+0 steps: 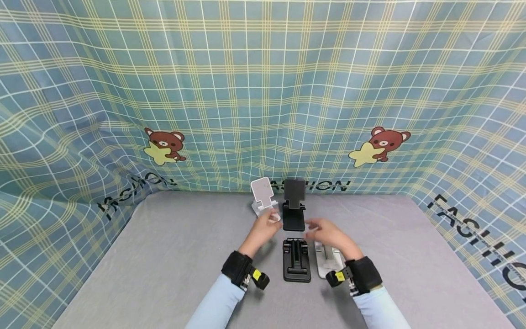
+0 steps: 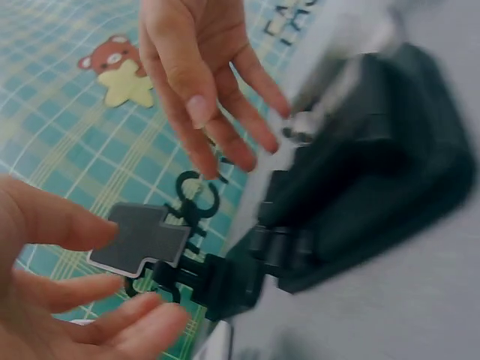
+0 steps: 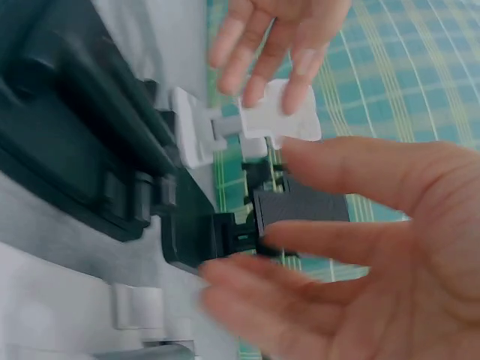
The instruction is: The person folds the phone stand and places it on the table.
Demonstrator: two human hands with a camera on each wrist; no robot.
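Note:
Two phone stands stand unfolded at the back: a white one [image 1: 262, 192] on the left and a black one [image 1: 294, 220] beside it, their plates raised. Closer to the person, a folded black phone stand [image 1: 303, 275] lies flat, with a folded white phone stand [image 1: 328, 262] to its right, partly covered by the right arm. My left hand [image 1: 263, 230] is in front of the white upright stand, overlapping its base in the head view, fingers loosely bent around nothing. My right hand [image 1: 328, 234] hovers right of the black upright stand, fingers spread and holding nothing in the right wrist view.
Grey cloth covers the table [image 1: 172, 269]. A plaid curtain [image 1: 263, 91] with printed bears and lettering hangs behind it and along both sides, close behind the upright stands. Each wrist wears a black strap with a small camera.

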